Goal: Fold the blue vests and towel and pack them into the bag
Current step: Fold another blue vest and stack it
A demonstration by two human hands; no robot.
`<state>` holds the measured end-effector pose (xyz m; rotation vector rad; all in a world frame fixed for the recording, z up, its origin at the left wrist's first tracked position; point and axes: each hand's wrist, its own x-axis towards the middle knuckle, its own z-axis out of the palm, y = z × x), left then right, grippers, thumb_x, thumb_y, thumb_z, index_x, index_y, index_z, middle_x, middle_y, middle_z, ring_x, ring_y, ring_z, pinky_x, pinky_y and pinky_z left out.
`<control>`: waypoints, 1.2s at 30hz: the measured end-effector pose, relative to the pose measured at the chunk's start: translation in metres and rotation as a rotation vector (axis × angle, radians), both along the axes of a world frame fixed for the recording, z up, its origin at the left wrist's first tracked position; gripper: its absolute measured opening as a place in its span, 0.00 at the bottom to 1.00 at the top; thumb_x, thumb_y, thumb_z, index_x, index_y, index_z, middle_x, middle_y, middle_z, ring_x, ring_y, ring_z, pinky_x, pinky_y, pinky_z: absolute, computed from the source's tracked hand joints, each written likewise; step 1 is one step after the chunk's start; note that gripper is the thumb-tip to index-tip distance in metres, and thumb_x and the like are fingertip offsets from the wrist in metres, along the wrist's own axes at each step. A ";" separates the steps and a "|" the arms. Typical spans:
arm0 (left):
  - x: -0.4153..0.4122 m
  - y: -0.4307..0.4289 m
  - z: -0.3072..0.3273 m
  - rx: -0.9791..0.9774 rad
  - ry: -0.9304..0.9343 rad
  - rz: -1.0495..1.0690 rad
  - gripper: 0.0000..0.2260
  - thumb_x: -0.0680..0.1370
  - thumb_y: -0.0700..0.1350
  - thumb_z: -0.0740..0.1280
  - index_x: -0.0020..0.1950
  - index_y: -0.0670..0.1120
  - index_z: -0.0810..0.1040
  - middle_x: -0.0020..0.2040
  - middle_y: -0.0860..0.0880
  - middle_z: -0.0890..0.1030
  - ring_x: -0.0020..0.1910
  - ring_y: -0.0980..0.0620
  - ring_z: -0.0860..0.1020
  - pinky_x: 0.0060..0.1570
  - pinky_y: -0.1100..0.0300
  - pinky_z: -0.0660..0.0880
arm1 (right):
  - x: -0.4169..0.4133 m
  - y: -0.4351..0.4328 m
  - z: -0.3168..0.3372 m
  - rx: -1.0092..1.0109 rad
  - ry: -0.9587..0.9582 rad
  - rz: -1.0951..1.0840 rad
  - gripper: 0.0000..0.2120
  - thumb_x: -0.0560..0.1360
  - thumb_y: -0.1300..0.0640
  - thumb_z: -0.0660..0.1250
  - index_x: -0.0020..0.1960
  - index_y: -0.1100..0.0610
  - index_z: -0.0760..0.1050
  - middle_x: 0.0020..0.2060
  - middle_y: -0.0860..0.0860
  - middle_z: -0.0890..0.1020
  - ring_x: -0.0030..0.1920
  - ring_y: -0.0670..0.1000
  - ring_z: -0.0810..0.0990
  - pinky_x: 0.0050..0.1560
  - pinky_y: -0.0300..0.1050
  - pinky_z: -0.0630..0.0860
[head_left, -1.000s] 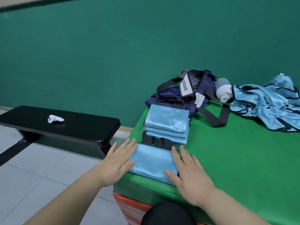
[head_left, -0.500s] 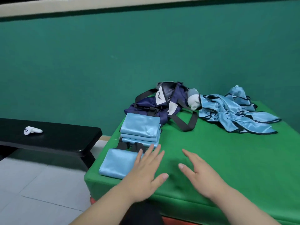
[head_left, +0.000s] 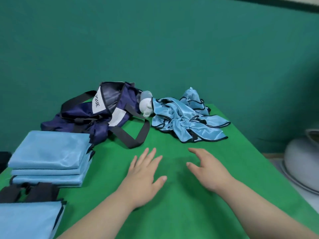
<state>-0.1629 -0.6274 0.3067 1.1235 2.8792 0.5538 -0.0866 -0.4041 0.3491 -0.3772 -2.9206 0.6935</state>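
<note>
A stack of three folded light-blue vests lies at the left of the green table. Another folded blue vest sits at the lower left corner. Behind the stack slumps the navy bag, its top open and its black strap looped onto the table. A heap of unfolded blue vests with black trim lies at the back, right of the bag. My left hand hovers flat over the bare middle of the table with fingers straight. My right hand hovers beside it, fingers relaxed, holding nothing.
A white and grey bottle lies between the bag and the vest heap. Black straps lie between the folded stack and the near vest. A pale round object stands off the table's right edge. A green wall rises behind.
Both hands left the folded vest at the table's left corner and moved right to the middle of the table. The view swung right, so the black bench dropped out of sight.
</note>
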 end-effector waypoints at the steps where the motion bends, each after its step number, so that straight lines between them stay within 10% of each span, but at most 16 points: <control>1: -0.008 0.013 -0.001 0.034 -0.005 0.008 0.41 0.70 0.71 0.39 0.81 0.56 0.50 0.81 0.57 0.40 0.78 0.58 0.34 0.77 0.52 0.36 | -0.006 0.012 -0.001 0.010 -0.001 -0.022 0.28 0.79 0.47 0.65 0.77 0.49 0.64 0.75 0.46 0.68 0.73 0.47 0.67 0.73 0.43 0.62; 10: -0.036 0.041 -0.024 0.292 0.040 0.086 0.24 0.80 0.60 0.54 0.74 0.56 0.65 0.77 0.60 0.60 0.78 0.61 0.49 0.75 0.62 0.45 | -0.069 0.088 -0.020 0.160 -0.032 -0.119 0.27 0.78 0.53 0.65 0.76 0.51 0.65 0.73 0.48 0.69 0.73 0.50 0.66 0.73 0.46 0.64; 36: -0.043 0.045 -0.031 0.363 -0.030 0.222 0.17 0.73 0.58 0.56 0.60 0.58 0.71 0.62 0.66 0.64 0.70 0.62 0.60 0.78 0.53 0.45 | -0.211 0.085 0.021 0.229 0.206 -0.208 0.28 0.77 0.44 0.66 0.74 0.54 0.68 0.68 0.54 0.72 0.67 0.58 0.70 0.64 0.55 0.73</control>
